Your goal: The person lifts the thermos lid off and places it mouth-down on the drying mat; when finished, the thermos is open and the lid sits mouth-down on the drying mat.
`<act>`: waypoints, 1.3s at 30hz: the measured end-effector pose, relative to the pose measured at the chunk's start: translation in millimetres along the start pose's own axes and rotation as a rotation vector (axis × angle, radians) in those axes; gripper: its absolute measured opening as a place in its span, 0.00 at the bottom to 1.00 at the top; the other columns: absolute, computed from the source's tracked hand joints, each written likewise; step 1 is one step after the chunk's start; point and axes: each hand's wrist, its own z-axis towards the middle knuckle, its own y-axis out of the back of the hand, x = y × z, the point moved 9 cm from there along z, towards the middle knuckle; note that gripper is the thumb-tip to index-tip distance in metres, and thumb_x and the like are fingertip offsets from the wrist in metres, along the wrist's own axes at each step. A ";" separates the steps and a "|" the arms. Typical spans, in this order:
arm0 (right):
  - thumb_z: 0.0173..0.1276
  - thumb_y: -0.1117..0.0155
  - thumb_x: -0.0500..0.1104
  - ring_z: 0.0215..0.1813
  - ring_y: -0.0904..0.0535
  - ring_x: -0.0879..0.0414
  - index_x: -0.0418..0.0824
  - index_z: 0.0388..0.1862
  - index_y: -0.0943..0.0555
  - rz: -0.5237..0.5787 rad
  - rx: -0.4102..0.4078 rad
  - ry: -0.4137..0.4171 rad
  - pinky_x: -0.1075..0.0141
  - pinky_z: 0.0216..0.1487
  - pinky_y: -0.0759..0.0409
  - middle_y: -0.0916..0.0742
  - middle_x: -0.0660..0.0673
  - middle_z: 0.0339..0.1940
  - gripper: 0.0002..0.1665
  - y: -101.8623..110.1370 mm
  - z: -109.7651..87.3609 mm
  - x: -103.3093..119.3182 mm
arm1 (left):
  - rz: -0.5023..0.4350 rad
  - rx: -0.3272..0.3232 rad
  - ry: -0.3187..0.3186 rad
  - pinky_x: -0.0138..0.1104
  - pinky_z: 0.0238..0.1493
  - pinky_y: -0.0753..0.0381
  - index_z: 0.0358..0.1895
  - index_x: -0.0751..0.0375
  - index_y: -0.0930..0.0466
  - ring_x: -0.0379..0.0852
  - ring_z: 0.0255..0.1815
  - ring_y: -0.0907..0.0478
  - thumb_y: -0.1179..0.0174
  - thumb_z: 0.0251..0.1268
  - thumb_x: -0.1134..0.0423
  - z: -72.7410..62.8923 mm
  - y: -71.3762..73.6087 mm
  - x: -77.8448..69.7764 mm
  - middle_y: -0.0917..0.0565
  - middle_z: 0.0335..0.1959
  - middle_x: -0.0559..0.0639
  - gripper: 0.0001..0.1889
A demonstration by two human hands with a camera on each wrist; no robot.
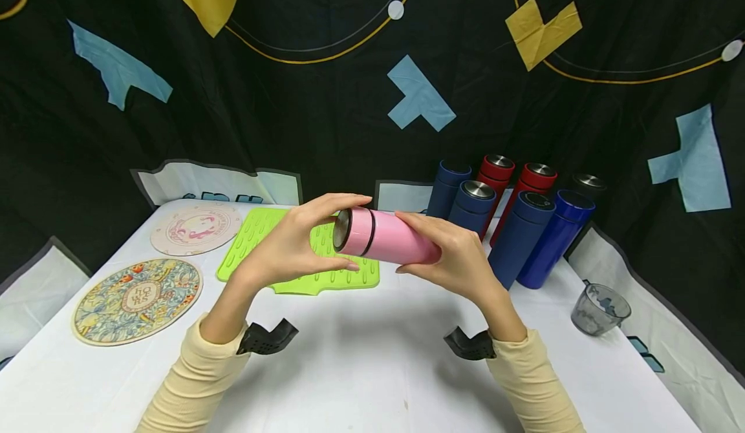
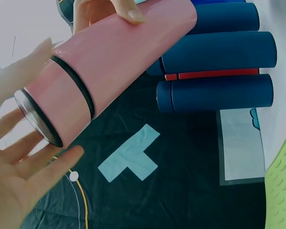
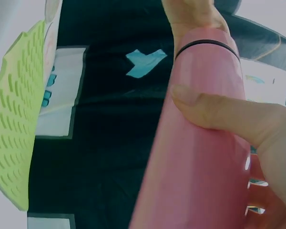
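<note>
A pink thermos bottle (image 1: 398, 237) is held in the air above the table, tilted, its lid end with the dark-rimmed metallic top pointing left. My right hand (image 1: 451, 252) grips its body, the thumb (image 3: 205, 107) lying along the side and the fingers wrapped behind it. Around the lid (image 2: 57, 102) my left hand (image 1: 291, 239) is spread, thumb below and fingers above, with a gap showing between the hand and the bottle. Whether any left fingertip touches the lid I cannot tell.
Several dark blue, red and black thermos bottles (image 1: 520, 236) stand at the back right. Near the right edge sits a clear grey cup (image 1: 601, 309). A green drying mat (image 1: 256, 239) lies behind the left hand; two round mats, one floral (image 1: 140, 300), one pale (image 1: 194, 228), lie left.
</note>
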 end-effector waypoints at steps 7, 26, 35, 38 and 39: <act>0.42 0.16 0.48 0.54 0.20 0.53 0.47 0.64 0.24 0.096 0.035 -0.029 0.58 0.50 0.19 0.17 0.48 0.57 0.46 -0.7 -0.2 -3.1 | -0.023 -0.004 -0.095 0.40 0.54 0.21 0.64 0.56 0.28 0.44 0.63 0.32 0.23 0.42 0.71 0.9 0.2 -6.4 0.27 0.63 0.47 0.39; 0.41 0.15 0.48 0.56 0.20 0.51 0.47 0.63 0.23 -0.048 -0.012 -0.008 0.55 0.50 0.19 0.16 0.46 0.56 0.46 5.0 0.5 0.2 | -0.013 -0.033 0.053 0.41 0.52 0.20 0.69 0.52 0.33 0.43 0.59 0.28 0.22 0.45 0.60 0.6 2.3 6.9 0.28 0.65 0.44 0.43; 0.42 0.16 0.49 0.52 0.19 0.54 0.47 0.63 0.23 0.080 0.036 -0.047 0.59 0.48 0.19 0.16 0.48 0.54 0.46 4.5 -1.3 -6.1 | -0.029 0.012 -0.091 0.41 0.55 0.22 0.64 0.55 0.28 0.45 0.65 0.33 0.25 0.44 0.74 0.7 0.0 -6.3 0.29 0.66 0.48 0.38; 0.41 0.15 0.48 0.52 0.19 0.53 0.47 0.63 0.23 0.061 0.026 -0.047 0.58 0.49 0.19 0.16 0.48 0.54 0.46 5.2 -1.5 -5.5 | -0.019 -0.013 -0.066 0.40 0.52 0.20 0.63 0.56 0.27 0.45 0.63 0.31 0.25 0.45 0.72 0.8 1.9 -4.2 0.27 0.64 0.49 0.37; 0.41 0.15 0.48 0.53 0.19 0.53 0.47 0.63 0.22 0.047 0.022 -0.046 0.57 0.49 0.19 0.16 0.48 0.55 0.46 5.5 -1.5 -4.8 | -0.022 -0.020 -0.047 0.39 0.50 0.19 0.63 0.56 0.27 0.45 0.62 0.30 0.24 0.45 0.71 0.9 2.3 -2.8 0.26 0.63 0.49 0.37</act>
